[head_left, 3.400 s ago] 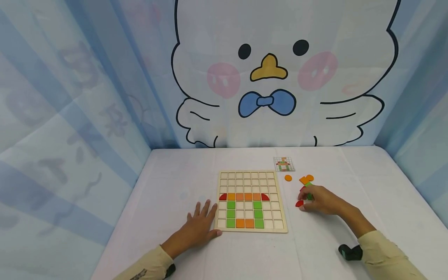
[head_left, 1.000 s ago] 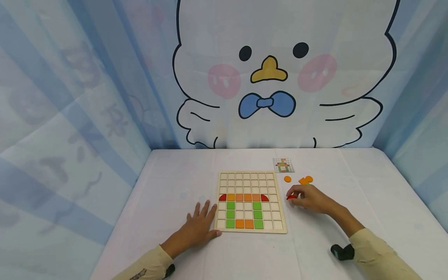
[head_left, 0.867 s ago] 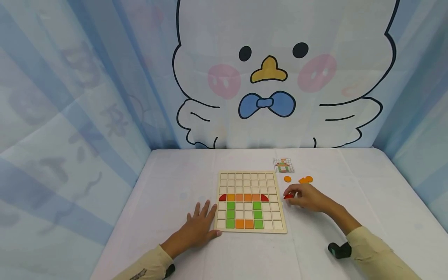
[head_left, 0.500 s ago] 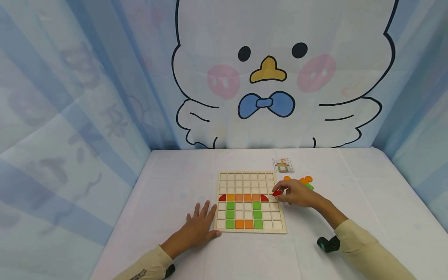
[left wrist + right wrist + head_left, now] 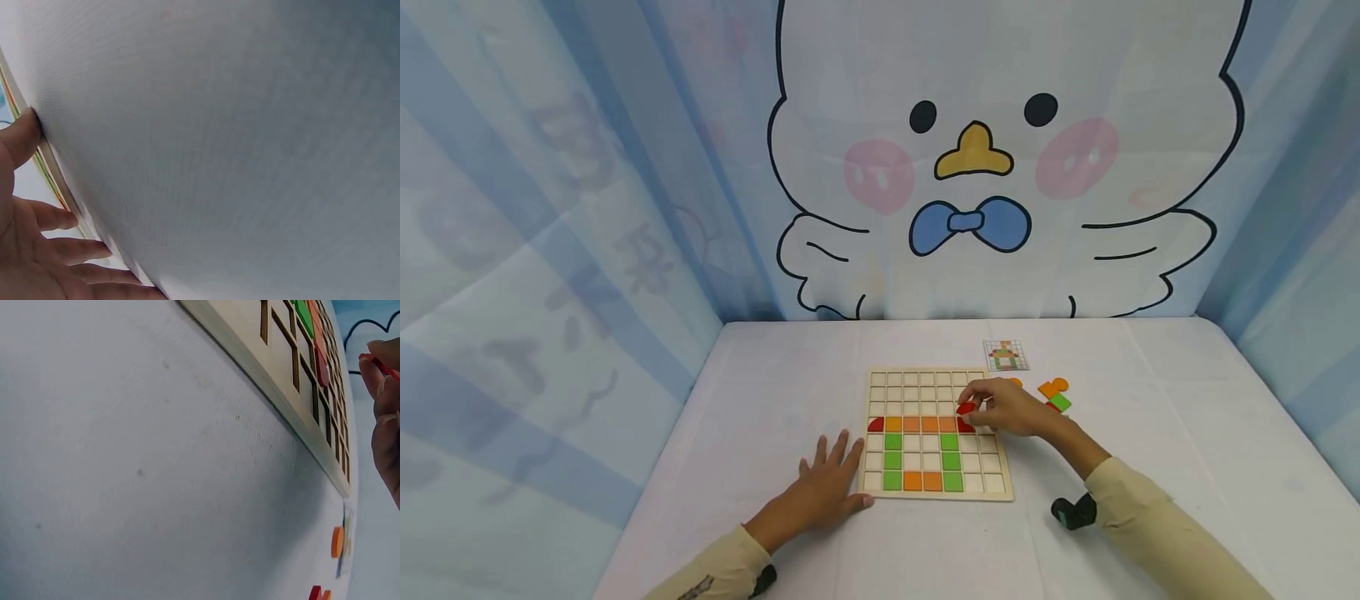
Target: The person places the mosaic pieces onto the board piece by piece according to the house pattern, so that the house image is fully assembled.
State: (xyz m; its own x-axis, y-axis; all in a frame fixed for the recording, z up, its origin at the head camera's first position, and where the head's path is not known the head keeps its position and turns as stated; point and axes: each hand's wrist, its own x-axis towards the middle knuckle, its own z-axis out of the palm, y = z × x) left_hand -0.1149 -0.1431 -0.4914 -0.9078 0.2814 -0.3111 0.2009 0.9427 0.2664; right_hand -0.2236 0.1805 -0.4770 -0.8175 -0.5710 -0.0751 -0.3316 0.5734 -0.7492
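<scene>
Pinching the red tile (image 5: 966, 408), likely light, stiff and best edge-held, your right hand (image 5: 1006, 407) is over the board (image 5: 913, 460), left hand (image 5: 826, 493) spread alongside.

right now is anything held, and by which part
The right hand pinches a red piece between its fingertips; by which edges is unclear. The left hand holds nothing.

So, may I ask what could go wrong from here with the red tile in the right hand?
The right hand could drop the red tile it pinches above the wooden grid board. That hand might also nudge the red quarter-round tile seated close by. The left hand lies at the board's left edge; a push might shift it.
</scene>
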